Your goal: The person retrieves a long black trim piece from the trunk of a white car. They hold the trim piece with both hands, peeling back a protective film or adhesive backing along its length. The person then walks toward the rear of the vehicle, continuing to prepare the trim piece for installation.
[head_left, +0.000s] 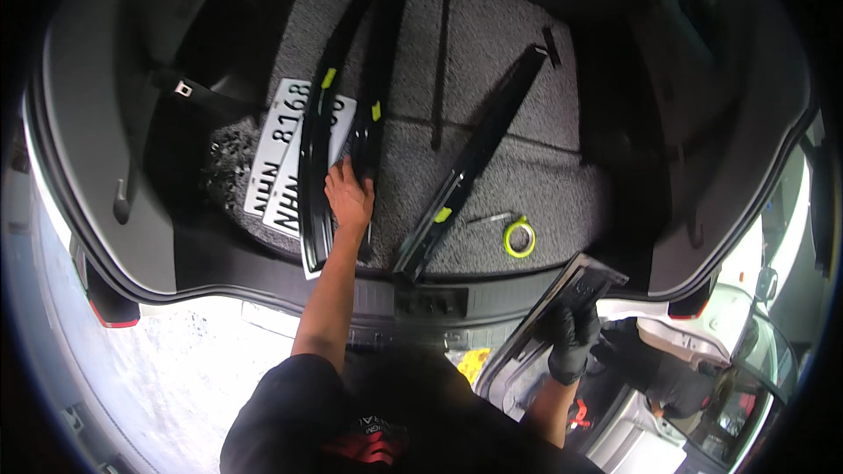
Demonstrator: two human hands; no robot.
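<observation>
My bare left hand (349,199) reaches into a car boot with its fingers apart. It lies between two long, glossy black trim strips, the left one (313,171) and the right one (379,79), each with a bit of yellow tape. Its fingertips rest at the edges of the strips, over a white number plate (290,180). A second plate (279,136) lies partly beneath. My right hand (572,341), in a black glove, grips a long dark trim panel (590,276) slanting outside the boot's edge. The panel's lower part is hard to make out.
Another black strip (470,158) lies diagonally on the grey boot carpet (500,17). Near it are a roll of yellow-green tape (519,237) and a thin pen-like tool (490,218). The boot sill (378,296) runs before me. Another person (676,377) is at the lower right, by an open car door.
</observation>
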